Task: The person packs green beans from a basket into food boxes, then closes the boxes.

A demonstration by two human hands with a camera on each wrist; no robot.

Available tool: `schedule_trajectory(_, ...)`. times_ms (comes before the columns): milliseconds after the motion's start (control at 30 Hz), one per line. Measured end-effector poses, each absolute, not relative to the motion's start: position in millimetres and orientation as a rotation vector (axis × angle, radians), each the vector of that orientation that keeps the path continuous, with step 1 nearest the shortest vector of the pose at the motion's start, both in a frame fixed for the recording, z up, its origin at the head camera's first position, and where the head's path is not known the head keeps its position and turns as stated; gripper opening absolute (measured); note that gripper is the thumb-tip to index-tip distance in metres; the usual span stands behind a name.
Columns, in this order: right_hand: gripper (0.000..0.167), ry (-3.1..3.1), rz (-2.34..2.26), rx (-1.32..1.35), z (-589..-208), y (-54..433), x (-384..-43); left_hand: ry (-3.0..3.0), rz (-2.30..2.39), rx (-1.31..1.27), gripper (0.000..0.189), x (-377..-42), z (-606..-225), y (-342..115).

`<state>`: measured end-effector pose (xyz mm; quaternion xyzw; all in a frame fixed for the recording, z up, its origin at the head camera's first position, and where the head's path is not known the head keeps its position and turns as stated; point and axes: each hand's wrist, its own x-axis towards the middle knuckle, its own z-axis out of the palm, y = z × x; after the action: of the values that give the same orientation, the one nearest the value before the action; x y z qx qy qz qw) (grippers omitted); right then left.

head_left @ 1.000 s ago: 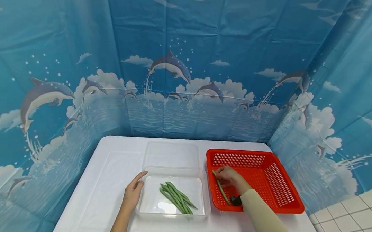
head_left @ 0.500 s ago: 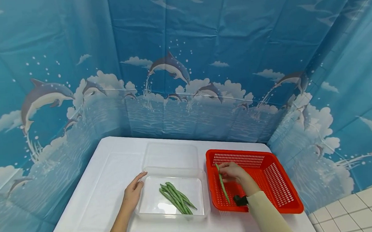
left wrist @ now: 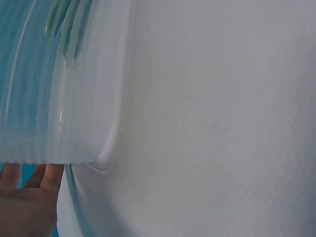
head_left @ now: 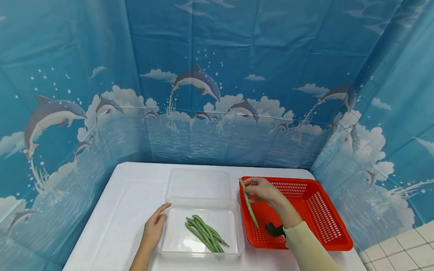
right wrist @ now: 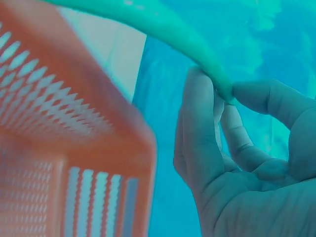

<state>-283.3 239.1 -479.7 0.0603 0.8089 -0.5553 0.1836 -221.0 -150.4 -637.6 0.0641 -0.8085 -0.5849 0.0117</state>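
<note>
My right hand [head_left: 262, 190] pinches one green bean [head_left: 249, 207] near its end, between thumb and fingertips, above the left side of a red plastic basket [head_left: 329, 211]. In the right wrist view the bean [right wrist: 168, 32] arcs away from the fingertips, over the basket's rim [right wrist: 143, 133]. My left hand [head_left: 153, 229] touches the left wall of a clear plastic container [head_left: 204, 254] with fairly straight fingers. Inside that container lies a small bunch of green beans [head_left: 204, 233]. The left wrist view shows the fingers [left wrist: 52, 177] against the container's wall [left wrist: 84, 143].
A clear flat lid [head_left: 199, 182] lies behind the container on the white-covered table [head_left: 108, 225]. The basket stands close to the container's right side. A blue dolphin-print curtain [head_left: 217, 143] hangs behind the table and along both sides.
My right hand has lifted the green bean up out of the basket's left part and shifted slightly left and toward the back. The left hand stays at the container.
</note>
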Motion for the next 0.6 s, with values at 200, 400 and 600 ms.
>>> schedule_trajectory(200,0.037,2.248,-1.565,0.063,-476,206,-285,-2.514,-1.836,0.202,0.043,-219,-639,-151)
schedule_trajectory(400,0.033,2.210,-1.550,0.007,-485,174,-283,-2.514,-1.836,0.188,0.043,-219,-637,-150)
schedule_trajectory(600,0.030,2.197,-1.489,-0.094,-499,140,-276,-2.503,-1.823,0.182,0.042,-220,-637,-151)
